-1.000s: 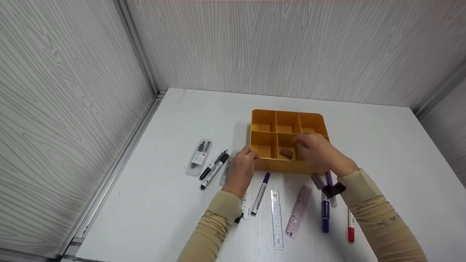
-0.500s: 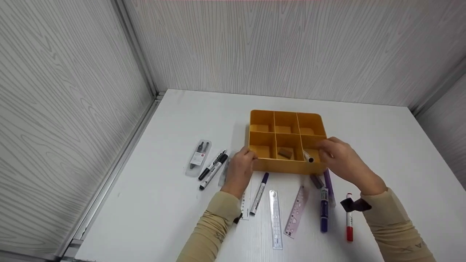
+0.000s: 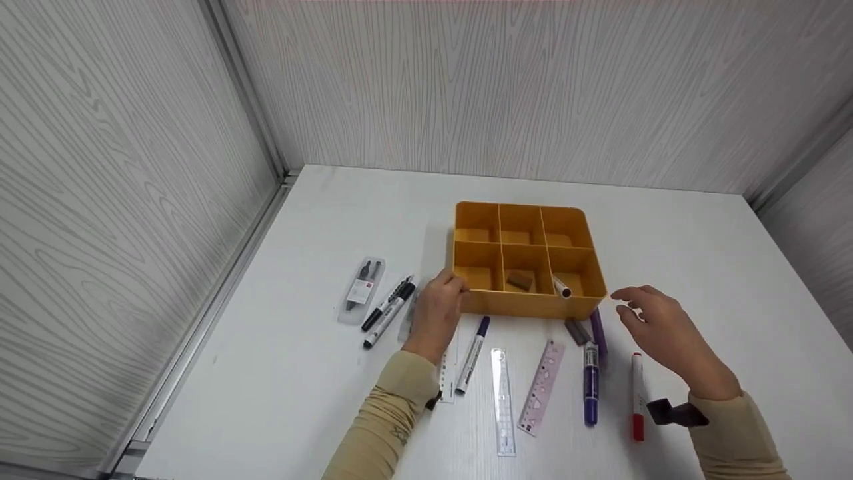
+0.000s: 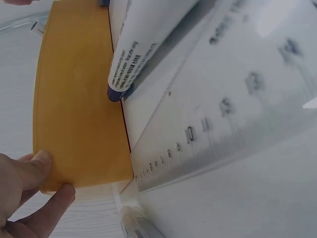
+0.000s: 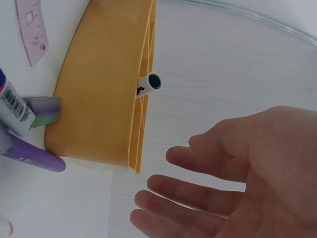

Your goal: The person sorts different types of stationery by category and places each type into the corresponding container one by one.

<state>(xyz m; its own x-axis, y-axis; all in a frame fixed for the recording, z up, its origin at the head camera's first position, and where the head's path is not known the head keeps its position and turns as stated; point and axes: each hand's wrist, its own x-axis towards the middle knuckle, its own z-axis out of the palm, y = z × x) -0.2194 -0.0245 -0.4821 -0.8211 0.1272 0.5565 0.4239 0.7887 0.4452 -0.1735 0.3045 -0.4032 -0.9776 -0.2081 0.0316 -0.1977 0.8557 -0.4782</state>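
A yellow-orange box [image 3: 520,305] with several compartments stands on the table. My left hand [image 3: 436,310] grips its front left corner; in the left wrist view the thumb [image 4: 42,161] lies on the wall. A brown eraser-like block [image 3: 520,281] lies in the front middle compartment. In the front right one a white marker [image 3: 562,287] leans with its end over the rim. My right hand [image 3: 666,330] hovers just right of the box, fingers spread and holding nothing. Below it lies a red-capped marker [image 3: 638,400].
In front of the box lie a clear ruler [image 3: 504,403], a pink ruler [image 3: 542,387], a purple-capped marker [image 3: 473,357], a thick purple marker [image 3: 591,383], a purple pen [image 3: 598,333] and a grey block [image 3: 577,331]. Left are black markers [image 3: 390,315] and a compass case [image 3: 360,291].
My right hand has come out of the box and moved right and toward me, leaving the white marker in the front right compartment. The left hand keeps its hold on the corner.
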